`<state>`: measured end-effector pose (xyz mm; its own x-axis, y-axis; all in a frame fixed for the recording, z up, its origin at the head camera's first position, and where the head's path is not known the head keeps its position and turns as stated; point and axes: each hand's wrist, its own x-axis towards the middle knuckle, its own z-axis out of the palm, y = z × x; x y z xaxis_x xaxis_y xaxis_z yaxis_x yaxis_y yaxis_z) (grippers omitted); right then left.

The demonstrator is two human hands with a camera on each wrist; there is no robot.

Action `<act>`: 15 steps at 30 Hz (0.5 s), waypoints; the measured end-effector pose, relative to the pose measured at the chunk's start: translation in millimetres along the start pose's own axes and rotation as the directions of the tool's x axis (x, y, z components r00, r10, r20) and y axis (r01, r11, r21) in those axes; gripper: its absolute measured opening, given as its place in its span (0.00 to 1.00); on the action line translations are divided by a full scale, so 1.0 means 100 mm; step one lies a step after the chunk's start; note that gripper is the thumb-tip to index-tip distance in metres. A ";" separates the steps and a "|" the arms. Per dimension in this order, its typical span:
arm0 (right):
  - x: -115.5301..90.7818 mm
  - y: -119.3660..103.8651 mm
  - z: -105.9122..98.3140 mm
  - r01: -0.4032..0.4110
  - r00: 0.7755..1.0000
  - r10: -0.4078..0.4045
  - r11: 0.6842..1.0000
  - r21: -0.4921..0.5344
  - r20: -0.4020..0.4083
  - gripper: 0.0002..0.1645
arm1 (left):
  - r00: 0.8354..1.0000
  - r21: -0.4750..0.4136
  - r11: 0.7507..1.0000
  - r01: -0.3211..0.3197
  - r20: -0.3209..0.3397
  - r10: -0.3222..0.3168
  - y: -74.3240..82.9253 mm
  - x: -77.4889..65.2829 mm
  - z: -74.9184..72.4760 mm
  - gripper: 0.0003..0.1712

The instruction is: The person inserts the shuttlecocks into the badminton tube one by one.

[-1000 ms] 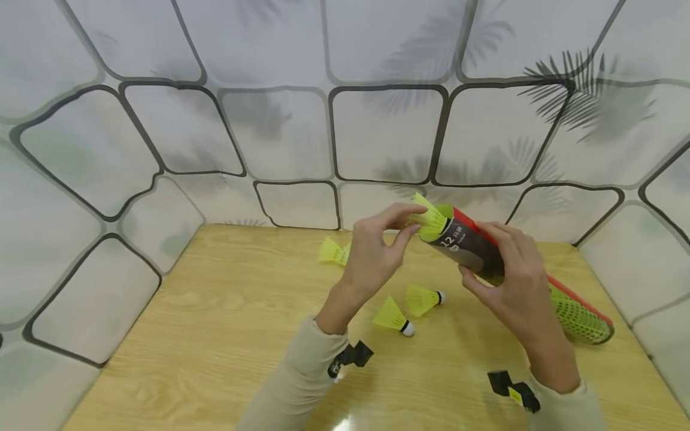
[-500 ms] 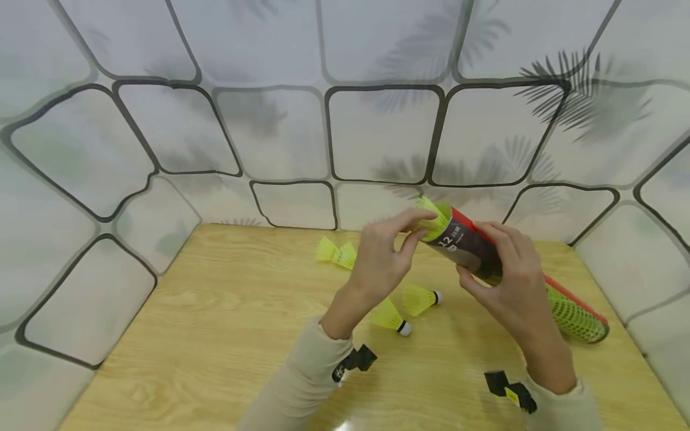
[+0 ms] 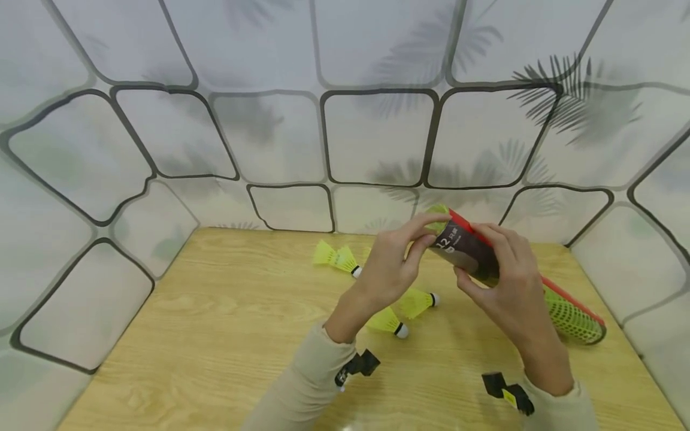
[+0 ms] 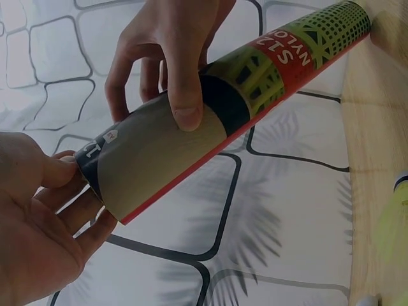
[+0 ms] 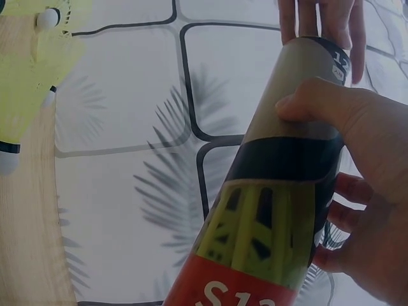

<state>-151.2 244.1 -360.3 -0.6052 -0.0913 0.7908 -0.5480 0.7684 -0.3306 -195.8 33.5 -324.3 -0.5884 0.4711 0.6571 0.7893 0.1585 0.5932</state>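
Observation:
A long badminton tube (image 3: 468, 252) with a dark label and a red stripe is tilted, its mouth up and to the left. My right hand (image 3: 509, 272) grips it round the labelled part, thumb on the near side. At the mouth, my left hand (image 3: 384, 263) has its thumb and index finger about the yellow skirt of a shuttlecock (image 3: 435, 227), which is almost wholly inside the tube. In the left wrist view, the left fingertips (image 4: 95, 231) reach right into the mouth and the shuttlecock is hidden. Through the clear lower part of the tube (image 4: 331, 32), yellow netted skirts show.
On the wooden table (image 3: 215, 323), two yellow shuttlecocks (image 3: 345, 258) lie end to end at the back. Two more with white corks, one a near shuttlecock (image 3: 384, 321), lie below the left hand. A patterned cloth wall (image 3: 377, 137) rises behind and at both sides.
My left hand has moved right toward the tube, and the shuttlecock has slid from sticking out of the mouth to nearly all inside. The right hand keeps its grip on the tube.

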 end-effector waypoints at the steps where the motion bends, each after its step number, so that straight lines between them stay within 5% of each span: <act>1: 0.00 0.00 0.00 0.000 1.000 0.000 1.000 -0.003 0.003 0.47 | 1.000 -0.007 1.000 0.005 0.013 -0.005 0.00 0.00 0.00 0.19; 10: 0.01 -0.01 -0.02 0.000 0.999 0.002 1.000 -0.030 0.044 0.46 | 0.997 -0.018 0.999 0.036 0.076 -0.034 -0.03 -0.02 0.02 0.20; 15: 0.00 -0.01 -0.02 -0.004 0.998 0.006 0.999 -0.041 0.067 0.46 | 0.997 -0.057 0.997 0.055 0.058 -0.052 -0.03 -0.05 0.03 0.21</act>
<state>-149.9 245.1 -358.7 -0.6458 -0.1285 0.7526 -0.5219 0.7938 -0.3122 -194.9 32.7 -331.1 -0.6174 0.5116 0.5975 0.7445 0.1347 0.6539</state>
